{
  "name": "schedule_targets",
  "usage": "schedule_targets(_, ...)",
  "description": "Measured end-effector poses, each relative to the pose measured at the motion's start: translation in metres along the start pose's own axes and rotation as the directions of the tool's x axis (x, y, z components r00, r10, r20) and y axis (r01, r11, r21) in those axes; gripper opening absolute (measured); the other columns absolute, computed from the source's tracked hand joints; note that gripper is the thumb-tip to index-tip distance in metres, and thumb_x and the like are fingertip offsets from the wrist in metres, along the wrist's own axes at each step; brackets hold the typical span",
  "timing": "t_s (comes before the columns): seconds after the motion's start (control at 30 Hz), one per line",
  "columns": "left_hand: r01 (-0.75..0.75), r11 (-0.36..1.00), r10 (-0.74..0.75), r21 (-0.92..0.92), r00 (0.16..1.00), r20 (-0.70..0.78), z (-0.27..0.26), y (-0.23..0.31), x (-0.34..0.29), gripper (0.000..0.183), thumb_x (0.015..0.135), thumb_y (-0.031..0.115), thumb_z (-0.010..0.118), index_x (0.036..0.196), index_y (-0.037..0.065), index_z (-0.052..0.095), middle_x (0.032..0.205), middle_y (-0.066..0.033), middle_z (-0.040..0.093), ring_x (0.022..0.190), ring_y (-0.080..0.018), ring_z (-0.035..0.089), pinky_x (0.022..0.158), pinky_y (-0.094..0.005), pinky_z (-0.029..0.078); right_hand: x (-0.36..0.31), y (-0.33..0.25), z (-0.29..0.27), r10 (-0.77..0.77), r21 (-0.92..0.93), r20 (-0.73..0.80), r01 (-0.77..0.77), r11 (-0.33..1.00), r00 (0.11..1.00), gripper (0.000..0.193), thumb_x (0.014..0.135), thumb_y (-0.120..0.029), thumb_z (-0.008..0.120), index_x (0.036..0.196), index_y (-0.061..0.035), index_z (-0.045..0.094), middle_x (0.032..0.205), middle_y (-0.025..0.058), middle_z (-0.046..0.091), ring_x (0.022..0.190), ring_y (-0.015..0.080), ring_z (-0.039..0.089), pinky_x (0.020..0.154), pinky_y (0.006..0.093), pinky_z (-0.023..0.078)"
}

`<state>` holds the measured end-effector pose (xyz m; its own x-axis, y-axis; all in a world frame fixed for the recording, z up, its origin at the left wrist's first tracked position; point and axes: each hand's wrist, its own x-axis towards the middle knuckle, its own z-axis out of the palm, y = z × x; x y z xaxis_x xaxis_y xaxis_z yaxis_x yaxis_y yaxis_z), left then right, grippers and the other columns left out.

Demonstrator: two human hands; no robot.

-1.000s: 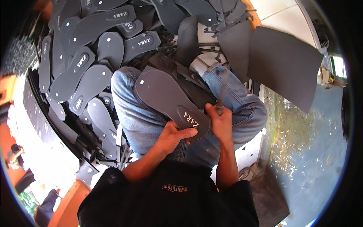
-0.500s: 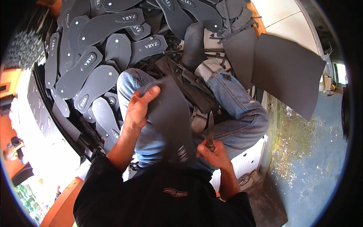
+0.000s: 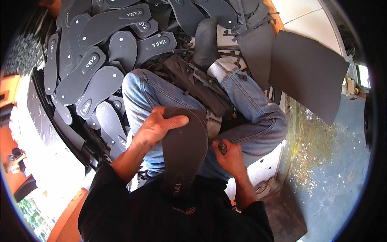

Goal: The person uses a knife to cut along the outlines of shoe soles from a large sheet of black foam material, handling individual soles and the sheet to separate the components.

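Note:
My left hand (image 3: 159, 127) is closed round the far end of a dark grey insole piece (image 3: 183, 149), with its thumb flat on top. A thin curved sole outline shows inside the piece's rim, and white print marks its near end, close to my shirt. At the right edge of the piece, my right hand (image 3: 230, 159) grips a knife (image 3: 222, 147) by its handle. The blade is seen nearly end on and mostly hidden; whether it touches the edge I cannot tell. Both hands are above my crossed legs.
Many grey insoles (image 3: 105, 82) lie in an overlapping pile at the left and far side. Black offcuts (image 3: 197, 86) are heaped between my legs (image 3: 258, 121). A large dark sheet (image 3: 304, 74) sticks out over the blue-grey floor (image 3: 334, 161) at the right.
The insole piece has come nearer to me and turned, so its outline shows. My right hand has moved slightly up, bringing the knife from pointing away to the piece's right edge.

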<state>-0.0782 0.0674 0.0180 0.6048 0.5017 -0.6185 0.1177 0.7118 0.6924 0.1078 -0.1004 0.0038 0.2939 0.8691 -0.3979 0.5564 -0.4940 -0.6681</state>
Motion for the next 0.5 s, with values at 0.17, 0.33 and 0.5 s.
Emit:
schedule_targets(0.17,0.032,0.990,-0.030,0.134,0.999,-0.022,0.017,0.009,-0.002,0.027,0.079,0.017,0.070,0.093,-0.005,0.065,0.081,-0.0085,0.067,0.071,-0.0128,0.062,0.065,-0.0239,0.049,0.039,-0.027,-0.012,-0.178,-0.099,-0.048,0.173,0.980,0.983,0.017,0.076,-0.018,0.063,0.077,-0.0015,0.060,0.069,0.0236,0.060,0.069,0.0441,0.057,0.064,0.0489,0.045)
schedule_targets(0.33,0.025,0.995,-0.025,0.097,1.000,-0.003,0.015,0.002,0.000,0.029,0.077,0.018,0.072,0.092,-0.005,0.065,0.080,-0.0082,0.067,0.071,-0.0127,0.062,0.066,-0.0242,0.050,0.065,-0.037,-0.010,-0.200,0.016,0.058,0.200,0.980,0.978,0.021,0.072,-0.018,0.066,0.083,-0.0009,0.062,0.071,0.0245,0.059,0.073,0.0441,0.057,0.067,0.0487,0.045)
schedule_targets(0.5,0.056,0.997,-0.056,0.051,0.998,0.011,0.009,0.011,-0.004,0.029,0.078,0.019,0.072,0.093,-0.004,0.065,0.081,-0.0073,0.067,0.071,-0.0123,0.062,0.068,-0.0235,0.049,0.062,-0.029,-0.012,-0.162,0.051,0.092,0.158,0.986,0.982,0.019,0.071,-0.017,0.066,0.079,0.0000,0.062,0.071,0.0241,0.059,0.075,0.0440,0.057,0.067,0.0486,0.045)
